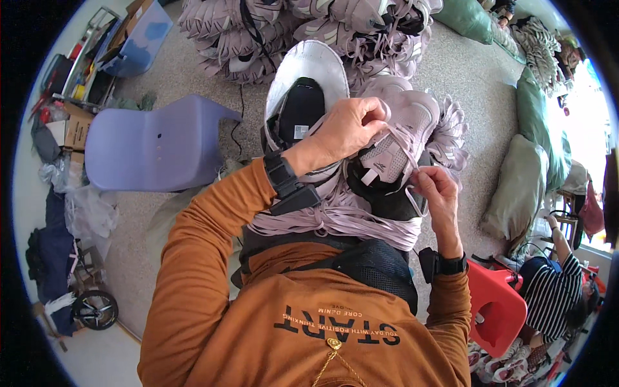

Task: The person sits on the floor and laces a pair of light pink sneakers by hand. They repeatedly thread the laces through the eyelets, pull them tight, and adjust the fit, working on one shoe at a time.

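A pale pink sneaker sits in front of me with its toe pointing away. Its tongue and dark opening face me. Pale pink shoelace runs through the eyelets. At its left side my left hand is closed, pinching one lace end. My right hand pinches the other end beside the opening, where a loop hangs down. Left of the sneaker stands a white, rounded, shell-like piece with a black insole-like pad against it. A thick bundle of pale pink laces lies across my lap.
Piles of pale pink sneakers lie ahead on the speckled floor. A purple stool stands left, a blue bin far left. Green sacks line the right. A red stool and a person in a striped top are at lower right.
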Motion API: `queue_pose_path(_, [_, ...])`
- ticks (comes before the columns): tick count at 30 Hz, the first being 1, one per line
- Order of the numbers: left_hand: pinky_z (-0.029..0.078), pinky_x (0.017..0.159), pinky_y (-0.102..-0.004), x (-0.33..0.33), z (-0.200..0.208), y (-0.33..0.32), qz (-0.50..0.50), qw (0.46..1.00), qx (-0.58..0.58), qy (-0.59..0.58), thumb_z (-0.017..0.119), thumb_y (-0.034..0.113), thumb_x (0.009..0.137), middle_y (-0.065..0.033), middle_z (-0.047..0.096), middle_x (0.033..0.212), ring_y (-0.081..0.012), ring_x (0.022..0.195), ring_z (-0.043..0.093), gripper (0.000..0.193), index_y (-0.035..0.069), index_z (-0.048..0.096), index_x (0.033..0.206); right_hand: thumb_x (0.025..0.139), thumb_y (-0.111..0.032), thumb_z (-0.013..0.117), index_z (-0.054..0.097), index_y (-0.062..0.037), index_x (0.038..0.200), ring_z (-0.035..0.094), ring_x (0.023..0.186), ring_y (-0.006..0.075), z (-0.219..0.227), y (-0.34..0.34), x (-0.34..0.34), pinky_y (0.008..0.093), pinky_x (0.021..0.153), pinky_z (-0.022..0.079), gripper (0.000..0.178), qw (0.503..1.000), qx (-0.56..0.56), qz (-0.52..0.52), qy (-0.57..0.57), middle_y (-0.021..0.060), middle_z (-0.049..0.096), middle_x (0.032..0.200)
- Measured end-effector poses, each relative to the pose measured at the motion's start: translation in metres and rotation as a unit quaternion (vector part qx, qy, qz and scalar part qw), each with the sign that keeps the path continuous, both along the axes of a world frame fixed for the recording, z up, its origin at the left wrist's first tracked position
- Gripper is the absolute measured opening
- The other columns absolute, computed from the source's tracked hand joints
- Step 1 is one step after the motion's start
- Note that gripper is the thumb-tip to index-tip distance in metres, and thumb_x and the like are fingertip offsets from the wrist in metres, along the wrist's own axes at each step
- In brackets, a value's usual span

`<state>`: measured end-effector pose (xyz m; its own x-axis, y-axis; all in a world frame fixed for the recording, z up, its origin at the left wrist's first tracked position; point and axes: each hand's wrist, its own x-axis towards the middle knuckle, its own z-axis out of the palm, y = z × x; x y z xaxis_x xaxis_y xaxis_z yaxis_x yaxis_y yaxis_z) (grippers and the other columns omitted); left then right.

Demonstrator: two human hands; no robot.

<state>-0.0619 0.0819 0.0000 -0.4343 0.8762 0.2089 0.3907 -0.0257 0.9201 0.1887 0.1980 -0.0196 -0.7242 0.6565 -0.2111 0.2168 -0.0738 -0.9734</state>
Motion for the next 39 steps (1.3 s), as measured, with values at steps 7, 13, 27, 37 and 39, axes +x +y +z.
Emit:
queue_pose_path(7, [0.049, 0.064, -0.0267, 0.001, 0.012, -0.006, -0.023, 0.998, 0.016, 0.049, 0.071, 0.003, 0.089, -0.0053, 0.065, 0.075, -0.0084, 0.069, 0.059, 0.009, -0.002, 0.063, 0.089, 0.099, -0.011, 0.062, 0.068, -0.0001, 0.105, 0.062, 0.094, 0.0086, -0.008, 0.003, 0.000, 0.0241, 0.081, 0.052, 0.013, 0.999, 0.010, -0.022, 0.045, 0.0045, 0.068, 0.111])
queue_pose_path(13, [0.050, 0.068, -0.0338, 0.000, 0.012, 0.000, -0.057, 0.974, 0.020, 0.218, 0.072, 0.003, 0.085, -0.0116, 0.065, 0.080, -0.0261, 0.077, 0.065, 0.010, -0.001, 0.064, 0.090, 0.097, -0.006, 0.063, 0.068, 0.0004, 0.100, 0.061, 0.098, 0.0095, -0.006, 0.005, -0.004, 0.0244, 0.079, 0.052, 0.008, 0.989, 0.125, -0.009, 0.076, 0.0074, 0.065, 0.118])
queue_pose_path(27, [0.054, 0.067, -0.0418, 0.082, 0.012, -0.019, -0.051, 0.972, -0.055, 0.223, 0.075, 0.019, 0.085, -0.0177, 0.069, 0.088, -0.0354, 0.073, 0.067, 0.038, 0.000, 0.062, 0.115, 0.090, -0.006, 0.063, 0.064, -0.0014, 0.092, 0.064, 0.077, 0.0350, 0.017, 0.001, -0.020, 0.0417, 0.066, 0.051, 0.006, 0.912, 0.409, 0.030, -0.007, 0.0150, 0.062, 0.085])
queue_pose_path(37, [0.050, 0.059, -0.0286, 0.102, -0.003, -0.017, 0.017, 0.997, -0.063, -0.044, 0.073, 0.007, 0.086, -0.0063, 0.065, 0.075, -0.0120, 0.063, 0.062, 0.038, -0.001, 0.058, 0.120, 0.089, -0.005, 0.063, 0.063, -0.0011, 0.095, 0.068, 0.077, 0.0290, 0.037, 0.008, -0.026, 0.0375, 0.069, 0.052, 0.007, 0.928, 0.357, 0.107, -0.014, 0.0161, 0.065, 0.082])
queue_pose_path(39, [0.048, 0.058, -0.0251, 0.097, 0.002, -0.018, -0.004, 0.996, -0.061, -0.065, 0.073, 0.006, 0.086, -0.0040, 0.065, 0.075, -0.0070, 0.064, 0.060, 0.038, -0.002, 0.058, 0.121, 0.091, -0.003, 0.062, 0.065, -0.0001, 0.099, 0.067, 0.077, 0.0155, 0.038, 0.008, -0.024, 0.0279, 0.072, 0.052, 0.009, 0.947, 0.309, 0.093, 0.002, 0.0111, 0.068, 0.083])
